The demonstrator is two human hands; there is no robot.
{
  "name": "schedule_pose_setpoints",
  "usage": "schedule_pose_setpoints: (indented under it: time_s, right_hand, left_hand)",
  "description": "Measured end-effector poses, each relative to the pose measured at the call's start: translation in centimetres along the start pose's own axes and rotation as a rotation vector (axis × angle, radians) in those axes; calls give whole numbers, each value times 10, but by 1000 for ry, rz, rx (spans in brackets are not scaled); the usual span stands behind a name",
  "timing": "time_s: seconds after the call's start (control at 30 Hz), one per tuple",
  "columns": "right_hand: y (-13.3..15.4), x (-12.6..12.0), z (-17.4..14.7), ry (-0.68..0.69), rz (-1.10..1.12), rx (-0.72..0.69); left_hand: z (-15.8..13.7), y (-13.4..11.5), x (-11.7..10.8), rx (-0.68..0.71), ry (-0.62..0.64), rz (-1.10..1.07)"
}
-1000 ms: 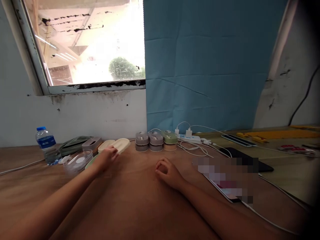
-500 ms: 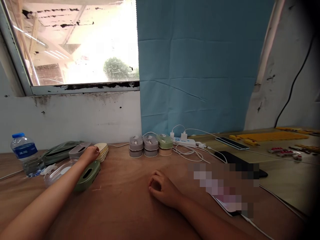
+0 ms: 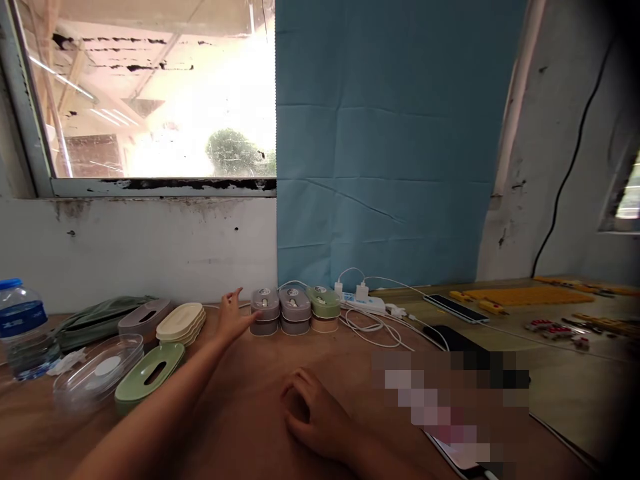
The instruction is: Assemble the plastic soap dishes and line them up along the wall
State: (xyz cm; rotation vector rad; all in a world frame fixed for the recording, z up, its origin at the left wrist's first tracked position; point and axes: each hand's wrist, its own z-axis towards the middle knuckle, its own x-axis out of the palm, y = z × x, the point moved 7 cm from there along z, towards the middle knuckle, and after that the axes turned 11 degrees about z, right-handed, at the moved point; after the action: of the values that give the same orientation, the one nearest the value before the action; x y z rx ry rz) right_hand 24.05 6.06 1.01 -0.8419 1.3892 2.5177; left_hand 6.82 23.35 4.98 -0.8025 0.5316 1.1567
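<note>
My left hand (image 3: 236,319) is stretched out at the left end of a row of small oval lidded boxes, its thumb and fingers spread. The thumb tip is at the front of the nearest grey-mauve box (image 3: 265,301); whether it touches cannot be made out. Beside that box stand a second grey-mauve box (image 3: 295,303) and one with a green top and beige base (image 3: 325,301). My right hand (image 3: 315,413) rests on the brown tabletop (image 3: 240,413), loosely curled around an empty hollow, thumb apart from the fingers.
Left of my left forearm are a cream stack of oval pieces (image 3: 181,320), a green slotted oval cover (image 3: 163,360), a mauve one (image 3: 145,317), a clear oval tray (image 3: 75,387) and a water bottle (image 3: 23,333). A power strip (image 3: 367,305) with white cables and phones (image 3: 455,309) are right.
My left hand has moved right from the cream stack to the leftmost grey-mauve box, and its fingers have spread. My right hand stays on the table. The view has shifted slightly.
</note>
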Motion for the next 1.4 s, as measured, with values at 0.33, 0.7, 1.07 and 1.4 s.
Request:
schedule_pose_setpoints:
  time_s: [0.33,0.7,1.07,1.4]
  right_hand:
    - [-7,-1,3,-17,22,26]
    - [-8,-16,0,-191,22,-68]
    - [-4,-2,4,151,60,-183]
    - [17,4,-4,113,-20,-309]
  left_hand:
    - [-20,-19,57,-338,-164,-257]
    - [-73,0,2,-251,-64,-913]
    - [-169,-24,-67,370,771,-825]
    - [-178,-21,-57,294,865,-829]
